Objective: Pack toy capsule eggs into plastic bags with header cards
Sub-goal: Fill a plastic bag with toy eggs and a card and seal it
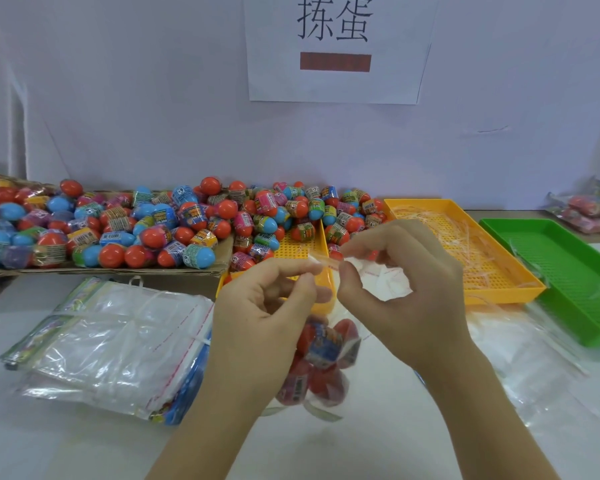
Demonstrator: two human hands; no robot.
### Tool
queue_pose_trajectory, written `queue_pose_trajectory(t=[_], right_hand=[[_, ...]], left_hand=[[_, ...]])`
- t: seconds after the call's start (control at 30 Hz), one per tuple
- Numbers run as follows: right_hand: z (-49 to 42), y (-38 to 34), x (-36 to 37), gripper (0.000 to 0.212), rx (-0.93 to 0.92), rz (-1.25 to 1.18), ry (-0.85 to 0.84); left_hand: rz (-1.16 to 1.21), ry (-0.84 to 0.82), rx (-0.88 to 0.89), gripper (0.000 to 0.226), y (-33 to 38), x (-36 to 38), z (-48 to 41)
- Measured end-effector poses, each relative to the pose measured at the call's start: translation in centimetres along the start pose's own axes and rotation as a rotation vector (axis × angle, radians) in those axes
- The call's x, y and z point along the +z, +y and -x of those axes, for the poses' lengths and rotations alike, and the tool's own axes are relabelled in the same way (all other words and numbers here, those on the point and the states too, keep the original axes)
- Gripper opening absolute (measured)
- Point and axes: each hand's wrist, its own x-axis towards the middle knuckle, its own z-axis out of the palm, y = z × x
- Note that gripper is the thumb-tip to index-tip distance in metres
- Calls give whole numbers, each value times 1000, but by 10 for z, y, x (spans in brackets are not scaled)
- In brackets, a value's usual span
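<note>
A thin clear release strip [321,263] at the bag mouth is pinched between thumb and forefinger of the left hand [267,306] and of the right hand [406,289], fingertips pressed together on it. Below the hands hangs the clear plastic bag [321,358], holding several red toy capsule eggs [326,344], above the white table [378,445]. Judged step: peeling the adhesive strip for sealing. The strip is best drawn off evenly, film kept taut, eggs left low, flap then folded square. Discarded strips lie in the perforated orange tray [465,258]; loose eggs are heaped behind.
</note>
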Motion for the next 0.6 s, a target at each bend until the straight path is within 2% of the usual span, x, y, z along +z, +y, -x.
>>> queue_pose_trajectory(t=[0.23, 0.5, 0.6], right_hand=[[0, -1, 2, 9, -171, 210, -61], [-1, -2, 2, 11, -172, 202, -105], [-1, 0, 2, 11, -154, 202, -126]], left_hand=[[0, -26, 22, 12, 0, 1, 3], [-185, 15, 146, 29, -1, 0, 5], [-290, 36, 244, 19, -3, 1, 5]])
